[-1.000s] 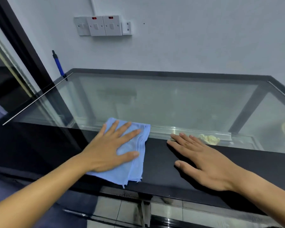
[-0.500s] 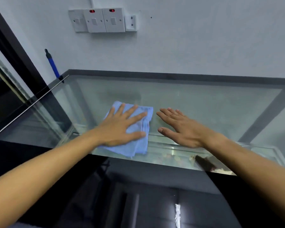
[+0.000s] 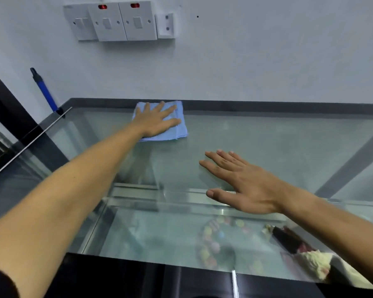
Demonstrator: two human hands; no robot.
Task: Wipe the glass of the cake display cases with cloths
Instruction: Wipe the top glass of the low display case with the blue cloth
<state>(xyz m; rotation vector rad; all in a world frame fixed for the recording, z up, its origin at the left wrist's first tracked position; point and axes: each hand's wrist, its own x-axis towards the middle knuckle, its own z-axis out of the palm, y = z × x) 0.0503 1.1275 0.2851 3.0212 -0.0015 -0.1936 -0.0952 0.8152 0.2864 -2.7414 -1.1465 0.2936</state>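
Against the pale wall [image 3: 267,50], the display case [image 3: 256,107] fills most of the view, its flat glass top [image 3: 267,136] stretching out under both of the person's arms. Through the glass, below and nearer than the right fingertips, a cake with coloured sweets on it [image 3: 211,239] sits inside the case, blurred by reflections. To the right of it, under the right forearm, lies a dark slice with cream [image 3: 297,246]; I cannot tell what it rests on.

The left hand [image 3: 157,121] is stretched far out, fingers straight and spread, pressing flat on a folded blue cloth [image 3: 177,131]. The cloth lies on the glass at the far edge, its top edge touching the dark frame beneath the wall, and it shows past the fingertips and beside the thumb. The right hand [image 3: 243,183] hangs nearer, palm down, fingers straight and loosely together, thumb apart, holding nothing; whether it touches the glass or is just above it I cannot tell. It is well apart from the cloth, nearer and to the right of it.

Beyond the left fingertips, high on the wall, is a row of white switches [image 3: 116,21], two with red lights. Off to the left of those fingers, a blue handle [image 3: 44,91] leans against the wall at the case's corner.
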